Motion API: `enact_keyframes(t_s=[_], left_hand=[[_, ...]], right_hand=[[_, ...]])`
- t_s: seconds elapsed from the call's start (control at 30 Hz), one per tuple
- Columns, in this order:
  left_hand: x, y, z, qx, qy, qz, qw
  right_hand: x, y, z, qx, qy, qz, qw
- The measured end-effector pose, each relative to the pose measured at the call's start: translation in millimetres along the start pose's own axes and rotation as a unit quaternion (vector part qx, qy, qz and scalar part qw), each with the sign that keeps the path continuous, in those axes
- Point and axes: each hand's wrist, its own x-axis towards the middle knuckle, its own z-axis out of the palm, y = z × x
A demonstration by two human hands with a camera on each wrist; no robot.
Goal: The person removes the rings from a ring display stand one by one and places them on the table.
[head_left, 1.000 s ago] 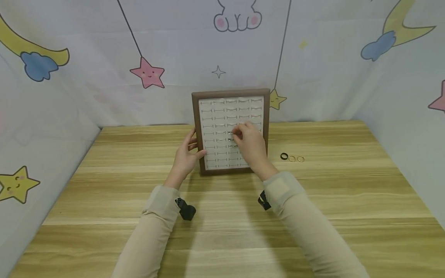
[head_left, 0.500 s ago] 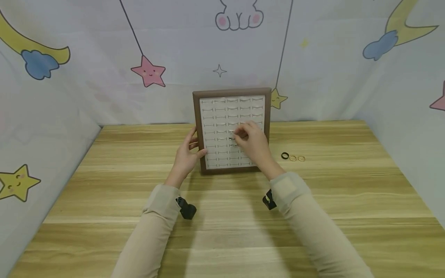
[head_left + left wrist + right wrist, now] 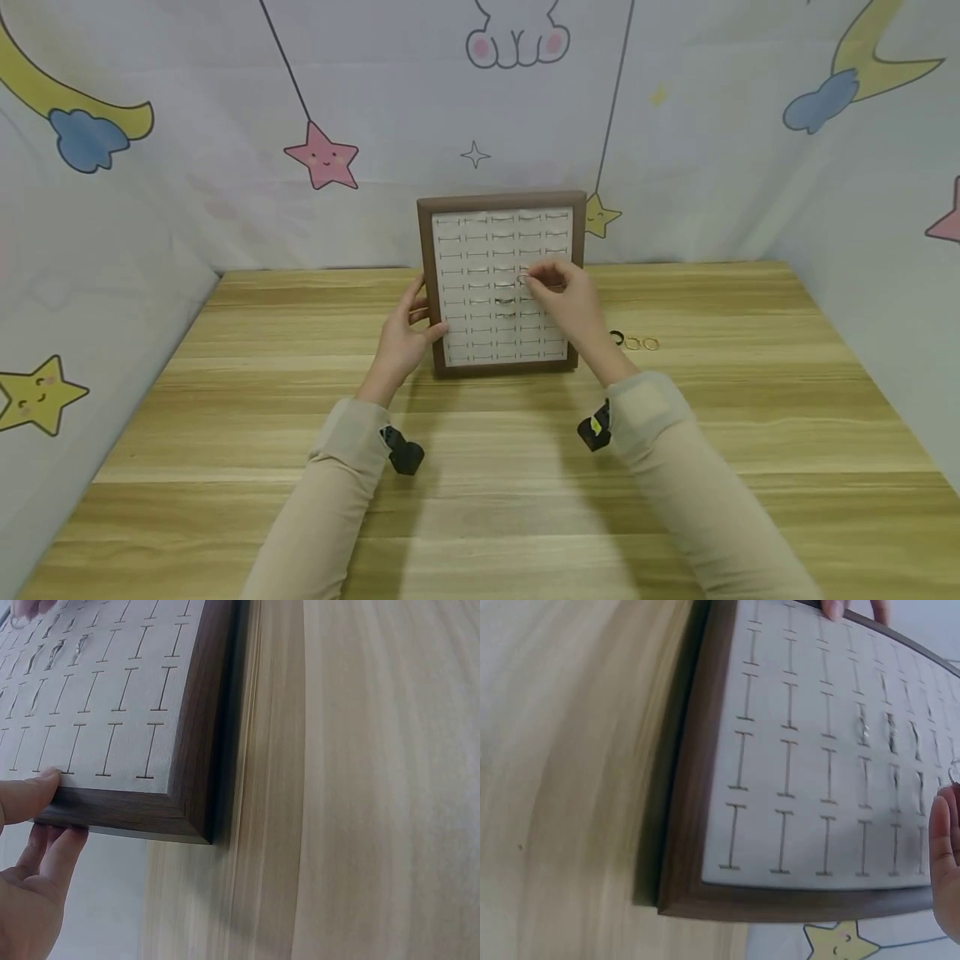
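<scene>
A ring display board [image 3: 459, 333] with a brown wooden frame and a white slotted face stands upright on the table. My left hand [image 3: 402, 340] grips its left edge, thumb on the front and fingers behind, as the left wrist view also shows. My right hand [image 3: 573, 304] pinches a thin silver ring [image 3: 522, 280] between thumb and fingertips, close in front of the slots right of the middle column. Several silver rings sit in the board's slots, among them a darker ring [image 3: 505, 301] in the middle column. In the right wrist view the held ring [image 3: 953, 772] shows at the right edge.
On the wooden table [image 3: 495, 483], right of the board, lie a black ring [image 3: 618, 337], partly behind the right hand, and two gold rings [image 3: 633, 343]. A white cloth [image 3: 390, 100] printed with stars and moons hangs behind. Black wrist cameras [image 3: 405, 454] sit on both cuffs.
My right hand has moved right, away from the middle column's slots, and a silver ring now shows at its fingertips. The left hand keeps its grip on the board.
</scene>
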Motion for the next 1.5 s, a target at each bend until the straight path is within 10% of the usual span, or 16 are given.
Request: enact_keyframes(t_s=[0.53,1.13,1.5], left_hand=[[-0.1,0.5,0.6,0.001,0.005,-0.001,1.0],[-0.3,0.6,0.1,0.0,-0.001,-0.002,1.0],[-0.5,1.2,0.2,-0.005,-0.001,-0.006,1.0]], right_hand=[[3.9,38,-70,0.083,0.142,0.074,0.9836],[-21.8,97,-122,-0.127,0.042,0.228,0.9646],[-32.3,113,-133,-0.179,0.024,0.246,0.9523]])
